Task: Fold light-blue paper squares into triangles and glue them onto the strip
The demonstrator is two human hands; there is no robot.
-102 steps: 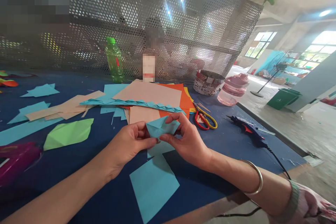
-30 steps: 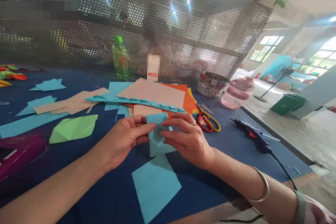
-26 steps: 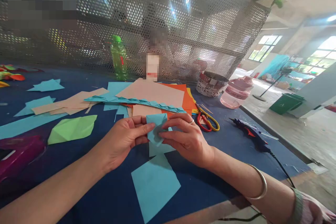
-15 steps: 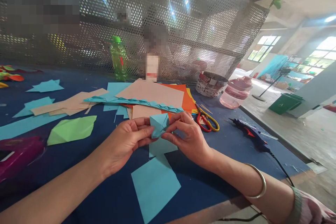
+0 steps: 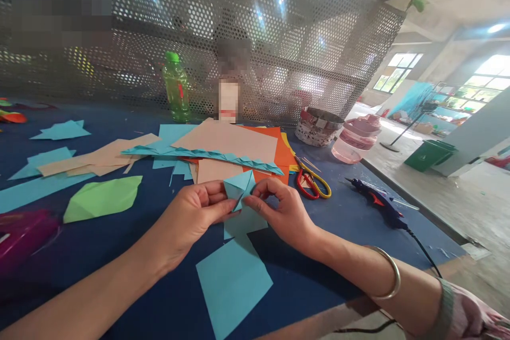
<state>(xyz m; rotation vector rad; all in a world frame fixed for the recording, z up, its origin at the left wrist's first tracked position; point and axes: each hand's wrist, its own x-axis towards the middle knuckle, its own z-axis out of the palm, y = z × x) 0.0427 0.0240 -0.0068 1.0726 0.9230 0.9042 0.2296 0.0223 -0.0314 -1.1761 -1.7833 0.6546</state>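
Observation:
Between both hands is a small folded piece of blue paper point(image 5: 238, 185), its creased flaps meeting in a point at the top. My left hand point(image 5: 203, 204) pinches its left side between thumb and fingers. My right hand point(image 5: 281, 207) grips the right edge, fingers curled and thumb in front. Just under the hands lies a blue paper square point(image 5: 245, 224), partly hidden, and nearer me a second, larger blue sheet point(image 5: 234, 281). Behind the hands, a long folded blue paper strip point(image 5: 199, 155) rests across a pile of beige paper point(image 5: 227, 141) and orange paper point(image 5: 265, 134).
Right of the pile are red-and-yellow scissors point(image 5: 313, 180) and a glue gun point(image 5: 376, 199) with its cord. A round woven basket point(image 5: 319, 128), a pink jug point(image 5: 356, 138) and a green bottle point(image 5: 176, 87) stand behind. Green paper point(image 5: 102, 199) and a purple object point(image 5: 27, 236) are at left.
The folded blue paper has turned a little in my hands, and its upper flap shows as a sharper triangle. My right fingers have curled in closer. The view has shifted slightly.

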